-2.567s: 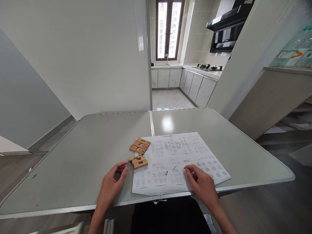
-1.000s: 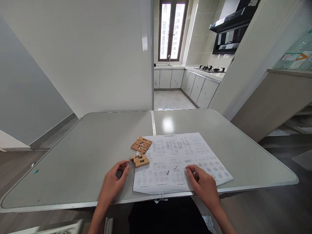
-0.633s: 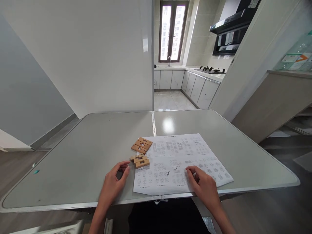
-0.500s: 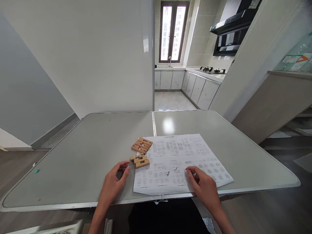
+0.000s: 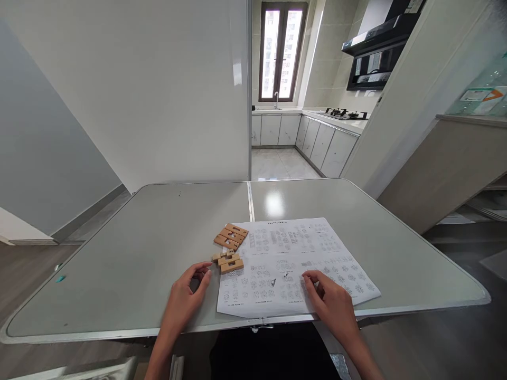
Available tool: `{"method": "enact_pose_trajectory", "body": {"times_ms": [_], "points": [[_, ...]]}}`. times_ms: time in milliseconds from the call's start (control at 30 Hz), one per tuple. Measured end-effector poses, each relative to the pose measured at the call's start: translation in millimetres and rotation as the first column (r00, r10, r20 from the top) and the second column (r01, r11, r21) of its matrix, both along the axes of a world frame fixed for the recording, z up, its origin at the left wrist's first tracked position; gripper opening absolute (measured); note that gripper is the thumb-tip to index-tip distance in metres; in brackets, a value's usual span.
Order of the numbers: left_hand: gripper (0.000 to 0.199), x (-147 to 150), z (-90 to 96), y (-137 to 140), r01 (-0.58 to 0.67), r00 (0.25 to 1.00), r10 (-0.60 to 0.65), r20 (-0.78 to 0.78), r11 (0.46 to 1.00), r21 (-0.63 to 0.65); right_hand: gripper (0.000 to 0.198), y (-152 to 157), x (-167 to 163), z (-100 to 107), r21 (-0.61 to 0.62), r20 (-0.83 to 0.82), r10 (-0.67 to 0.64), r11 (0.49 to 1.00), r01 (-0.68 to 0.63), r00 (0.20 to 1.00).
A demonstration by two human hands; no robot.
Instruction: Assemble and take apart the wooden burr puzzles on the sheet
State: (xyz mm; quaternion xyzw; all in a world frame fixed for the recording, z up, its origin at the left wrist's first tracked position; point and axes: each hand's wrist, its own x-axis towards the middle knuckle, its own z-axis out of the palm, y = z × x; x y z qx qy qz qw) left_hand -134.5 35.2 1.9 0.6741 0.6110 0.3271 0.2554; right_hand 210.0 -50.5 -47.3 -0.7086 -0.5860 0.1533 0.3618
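Note:
My left hand (image 5: 187, 290) rests on the table, its fingers loosely curved with a gap between thumb and forefinger and nothing held. Just right of its fingertips lie several light wooden puzzle pieces (image 5: 232, 265) with notches and slots. Behind them is a group of darker brown wooden pieces (image 5: 231, 236), laid side by side and partly over the paper's corner. My right hand (image 5: 328, 296) lies on the near right part of a printed sheet (image 5: 273, 253), loosely curled and holding nothing visible. Small diagrams cover the sheet; its print is too small to read.
The grey folding table (image 5: 130, 264) has a metal rim and a seam down its middle. A small teal bit (image 5: 60, 278) lies near its left edge. Beyond stand a white panel (image 5: 178, 95) and a kitchen; a shelf with wrapped bottles (image 5: 483, 97) is at the right.

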Motion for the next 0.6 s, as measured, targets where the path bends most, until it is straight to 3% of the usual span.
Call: {"method": "enact_pose_trajectory", "body": {"times_ms": [600], "points": [[0.044, 0.2, -2.2, 2.8, 0.019, 0.999, -0.019, -0.034, 1.000, 0.010, 0.039, -0.5, -0.8, 1.3, 0.008, -0.033, 0.010, 1.000, -0.010, 0.999]]}}
